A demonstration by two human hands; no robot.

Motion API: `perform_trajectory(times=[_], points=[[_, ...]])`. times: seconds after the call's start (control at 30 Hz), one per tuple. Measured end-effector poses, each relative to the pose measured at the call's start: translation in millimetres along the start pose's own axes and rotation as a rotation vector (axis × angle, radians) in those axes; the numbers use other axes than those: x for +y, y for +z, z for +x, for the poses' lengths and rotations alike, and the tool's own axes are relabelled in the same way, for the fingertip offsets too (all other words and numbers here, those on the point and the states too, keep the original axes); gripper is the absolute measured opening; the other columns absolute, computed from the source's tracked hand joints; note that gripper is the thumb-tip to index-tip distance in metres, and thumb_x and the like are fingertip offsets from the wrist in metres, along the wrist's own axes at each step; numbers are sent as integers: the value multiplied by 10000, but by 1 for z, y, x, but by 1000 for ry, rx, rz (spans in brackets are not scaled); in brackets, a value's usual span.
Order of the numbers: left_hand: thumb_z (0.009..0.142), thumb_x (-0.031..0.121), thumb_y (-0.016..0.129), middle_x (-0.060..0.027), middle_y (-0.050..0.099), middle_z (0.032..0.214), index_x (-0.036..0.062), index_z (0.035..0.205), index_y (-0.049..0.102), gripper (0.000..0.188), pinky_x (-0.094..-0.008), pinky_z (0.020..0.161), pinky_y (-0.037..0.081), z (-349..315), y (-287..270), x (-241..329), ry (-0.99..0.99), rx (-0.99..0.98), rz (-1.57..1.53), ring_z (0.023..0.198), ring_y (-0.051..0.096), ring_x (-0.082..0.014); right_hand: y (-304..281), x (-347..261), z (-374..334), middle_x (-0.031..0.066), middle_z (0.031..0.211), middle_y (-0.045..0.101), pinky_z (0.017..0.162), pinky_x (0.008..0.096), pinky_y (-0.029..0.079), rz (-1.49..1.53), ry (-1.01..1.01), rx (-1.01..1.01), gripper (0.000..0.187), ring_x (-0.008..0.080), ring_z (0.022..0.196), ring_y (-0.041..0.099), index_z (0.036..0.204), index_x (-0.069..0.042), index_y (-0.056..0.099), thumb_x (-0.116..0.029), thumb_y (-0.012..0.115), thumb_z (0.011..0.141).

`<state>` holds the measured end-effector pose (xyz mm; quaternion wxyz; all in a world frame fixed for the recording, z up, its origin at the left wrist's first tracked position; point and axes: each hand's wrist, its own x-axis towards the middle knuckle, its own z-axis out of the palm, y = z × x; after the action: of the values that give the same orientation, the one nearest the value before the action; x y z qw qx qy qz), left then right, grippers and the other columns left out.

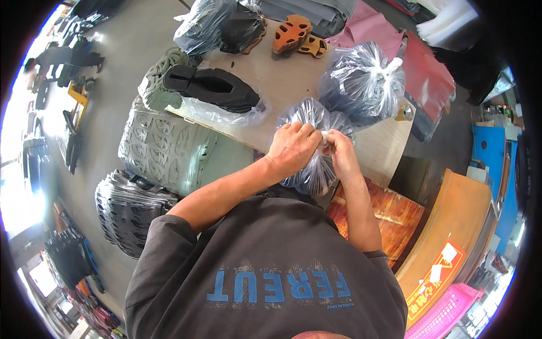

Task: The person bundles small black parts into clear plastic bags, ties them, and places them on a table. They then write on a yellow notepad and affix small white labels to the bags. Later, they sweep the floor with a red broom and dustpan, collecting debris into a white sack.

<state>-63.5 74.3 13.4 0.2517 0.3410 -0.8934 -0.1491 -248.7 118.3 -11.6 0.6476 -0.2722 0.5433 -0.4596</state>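
Where forearms (pixel 226 189) converge | hands (pixel 293 148) curled nearly closed | pinching a clear plastic bag (pixel 318 176) at its neck (pixel 324 138)

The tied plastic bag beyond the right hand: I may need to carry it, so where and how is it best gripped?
Likely with a pinch on its gathered white neck, coming from the right: the neck juts out there, compact, while the tied plastic bag bulges in thin film. The right hand and nearer bag crowd the near side.

grey floor (pixel 104 113), pale table (pixel 293 76), blue panel (pixel 489 151) at right, bright light (pixel 25 198) glaring left
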Motion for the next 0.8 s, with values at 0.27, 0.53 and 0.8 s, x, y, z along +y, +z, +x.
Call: perform_trajectory(times=[0.27,0.53,0.8], points=[[879,133,633,-83,615,718,59,844,697,103,-394,598,484,11,-5,-9,-453,-159,-528,633,576,-191,5,-15,-5,-6,798,610,689,262,419,-205,-32,-24,221,87,724,532,846,-59,649,-200,531,968],[1012,256,598,-40,625,823,26,915,644,253,-222,476,313,30,-49,-10,-1174,-608,-1951,632,469,-59,-3,13,-18,-16,821,601,730,240,439,-284,-271,165,228,73,774,526,949,-16,665,-188,545,1038],[996,330,632,-30,616,624,-13,929,653,350,-228,479,390,38,-60,7,-742,-525,-944,523,574,-76,-35,74,-55,173,1263,670,1003,355,494,-453,-285,756,445,234,1137,640,1336,66,597,-189,654,976]])
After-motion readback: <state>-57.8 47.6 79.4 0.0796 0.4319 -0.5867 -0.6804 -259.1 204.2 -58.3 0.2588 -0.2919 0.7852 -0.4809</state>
